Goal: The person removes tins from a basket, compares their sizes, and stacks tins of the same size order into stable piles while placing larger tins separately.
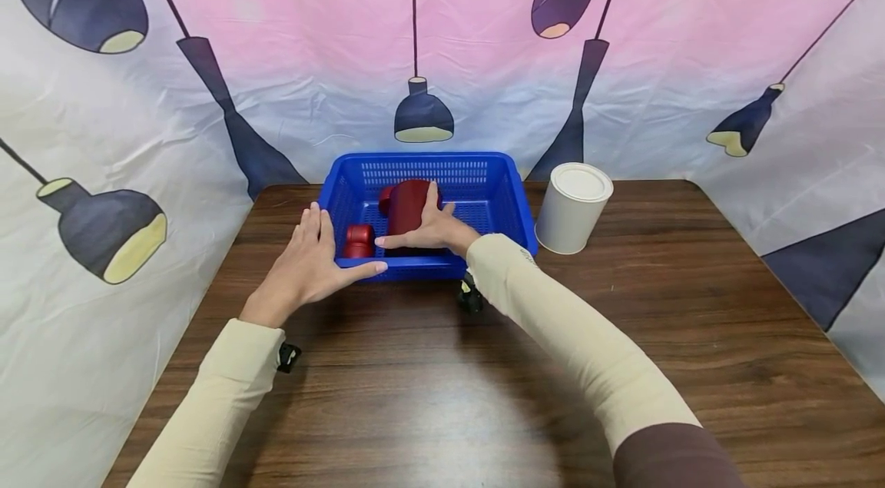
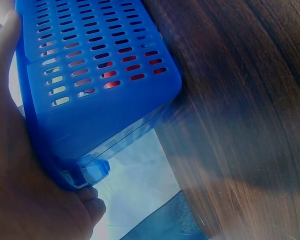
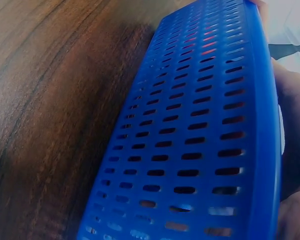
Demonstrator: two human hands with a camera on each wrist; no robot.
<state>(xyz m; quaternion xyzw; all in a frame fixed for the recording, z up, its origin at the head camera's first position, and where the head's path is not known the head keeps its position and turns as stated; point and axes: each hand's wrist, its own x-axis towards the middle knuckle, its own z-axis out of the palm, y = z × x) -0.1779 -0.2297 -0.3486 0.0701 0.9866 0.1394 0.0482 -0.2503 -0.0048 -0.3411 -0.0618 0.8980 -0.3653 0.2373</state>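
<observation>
A blue plastic basket [image 1: 508,234] with slotted walls stands toward the back of the table. In it lie a large dark red cylinder [image 1: 408,211] and smaller red round pieces [image 1: 358,234] to its left. My right hand [image 1: 439,229] reaches over the front rim to the cylinder, thumb and fingers spread; the cylinder partly hides behind it, and contact cannot be told. At the basket's front left corner is my left hand [image 1: 304,261], fingers straight along the side and thumb stretched beside the front rim. The left wrist view shows this hand [image 2: 30,190] against the basket's rim [image 2: 27,95].
A white lidded can [image 1: 574,207] stands just right of the basket on the brown wooden table [image 1: 415,388]. Behind is a hanging cloth [image 1: 332,65] printed with lamps. The right wrist view shows the basket's slotted front wall [image 3: 190,120].
</observation>
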